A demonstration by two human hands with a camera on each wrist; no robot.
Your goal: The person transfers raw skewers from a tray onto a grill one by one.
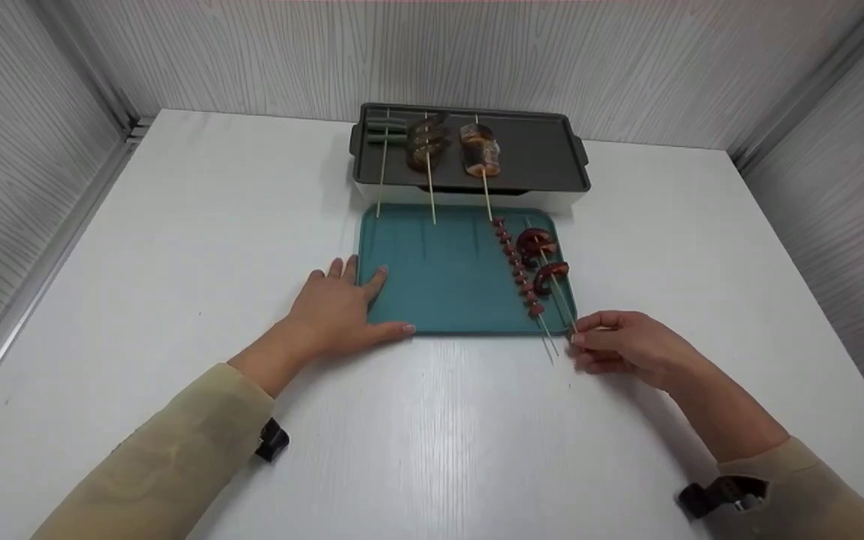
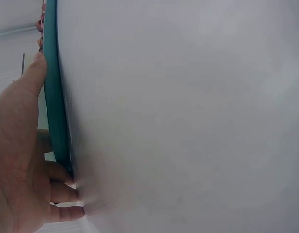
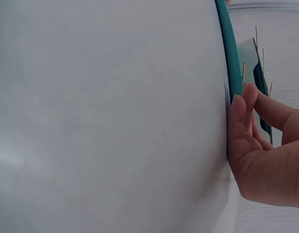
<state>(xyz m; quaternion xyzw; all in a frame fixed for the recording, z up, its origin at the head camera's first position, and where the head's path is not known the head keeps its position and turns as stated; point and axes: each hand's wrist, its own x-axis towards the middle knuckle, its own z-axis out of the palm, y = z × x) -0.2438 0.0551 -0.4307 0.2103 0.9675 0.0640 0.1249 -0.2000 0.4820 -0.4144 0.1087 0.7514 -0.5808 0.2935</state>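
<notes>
A teal tray (image 1: 447, 292) lies on the table, and my left hand (image 1: 331, 315) rests with spread fingers at its near left corner, the thumb along the front edge. In the left wrist view those fingers touch the tray's rim (image 2: 55, 92). At the tray's near right corner, my right hand (image 1: 627, 345) pinches the stick end of a skewer with curled dark-red pieces (image 1: 541, 247), which look like octopus tentacles. Beside it lies a skewer of small red meat pieces (image 1: 518, 270), its stick jutting past the front edge. The right wrist view shows the pinching fingertips (image 3: 249, 92) close above the rim.
Behind the tray stands a dark grill plate (image 1: 537, 154) on a white base. It bears a green vegetable skewer (image 1: 387, 137), a brown curled-piece skewer (image 1: 426, 142) and a chunky fish-like skewer (image 1: 481, 150), their sticks reaching toward the tray. Pale panels (image 1: 477, 60) enclose the table.
</notes>
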